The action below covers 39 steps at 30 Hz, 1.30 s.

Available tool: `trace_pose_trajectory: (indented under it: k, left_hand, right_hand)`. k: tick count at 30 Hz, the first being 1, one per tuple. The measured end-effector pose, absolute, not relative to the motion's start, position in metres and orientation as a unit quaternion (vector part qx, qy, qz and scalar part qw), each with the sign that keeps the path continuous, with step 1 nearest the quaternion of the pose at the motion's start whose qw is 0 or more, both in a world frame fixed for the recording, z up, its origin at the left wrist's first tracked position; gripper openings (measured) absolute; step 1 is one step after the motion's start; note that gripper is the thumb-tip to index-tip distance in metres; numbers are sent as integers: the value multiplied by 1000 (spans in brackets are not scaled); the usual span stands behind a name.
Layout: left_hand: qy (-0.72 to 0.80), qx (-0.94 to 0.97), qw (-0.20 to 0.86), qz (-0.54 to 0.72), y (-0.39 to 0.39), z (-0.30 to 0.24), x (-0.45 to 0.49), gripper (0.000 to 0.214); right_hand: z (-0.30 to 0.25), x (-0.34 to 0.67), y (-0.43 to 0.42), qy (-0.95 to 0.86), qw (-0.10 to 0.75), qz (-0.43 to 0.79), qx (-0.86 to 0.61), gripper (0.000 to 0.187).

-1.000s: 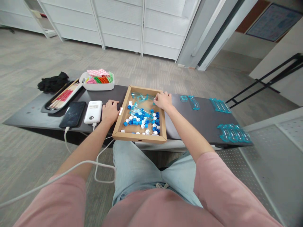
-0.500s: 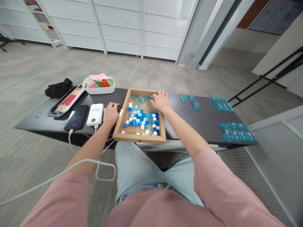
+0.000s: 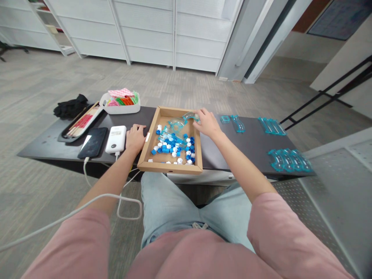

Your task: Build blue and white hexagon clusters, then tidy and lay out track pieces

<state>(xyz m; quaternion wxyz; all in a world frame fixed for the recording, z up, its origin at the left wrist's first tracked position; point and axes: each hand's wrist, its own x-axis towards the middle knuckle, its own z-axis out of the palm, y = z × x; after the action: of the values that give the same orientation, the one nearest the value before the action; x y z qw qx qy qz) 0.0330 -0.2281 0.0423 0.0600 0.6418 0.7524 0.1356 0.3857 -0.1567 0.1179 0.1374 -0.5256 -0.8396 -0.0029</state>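
A shallow cardboard box (image 3: 154, 164) lies on the dark table (image 3: 238, 151) in front of me. It holds several small blue and white caps (image 3: 174, 146) and clear blue plastic strips (image 3: 171, 130). My right hand (image 3: 207, 122) is over the box's far right corner, fingers closed on one curved clear blue strip (image 3: 188, 115) lifted above the box. My left hand (image 3: 135, 137) rests palm down on the table against the box's left wall, fingers spread, holding nothing.
Left of the box lie a white power bank (image 3: 116, 138), a black phone (image 3: 93, 142) on a white cable, a tray of sticks (image 3: 80, 122), a white tub of coloured pieces (image 3: 120, 101) and black cloth (image 3: 70, 106). Blue strips lie in groups at the right (image 3: 289, 159).
My right hand has closed on a curved blue strip inside the box and raised it toward the right rim. The left hand has stayed put. The view shifted slightly.
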Motion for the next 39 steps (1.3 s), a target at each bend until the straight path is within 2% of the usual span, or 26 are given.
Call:
trace_pose_trajectory:
  k: [13,18,24,29,34,36,39]
  left_hand:
    - [743,650,73,141,-229,41,29,64]
    - [752,642,70,130,-228,44,30,61]
    - [758,640,75,105,-229,52,36,69]
    - [772,625,86,81,-228,49,31,82]
    - [769,626,107,71,-225,46,20,133]
    - [770,629,100,52,-225,47,20,137]
    - [761,645,62,-30,-226,48,24,127]
  right_hand:
    - [99,473,-198,-798,192,-6,-571,63]
    - [89,499,-214,-767,213,-1,-606,60]
    - [73,550,-269,-723,209,10,-658,52]
    - [52,598,-320,-660,159,-8,-734,51]
    - [35,631,-355,-620,124,-20,-775,51]
    - [31,637,-363,-612,111,-21,-783,52]
    - [29,641,-370,-613,100,-23,-784,55]
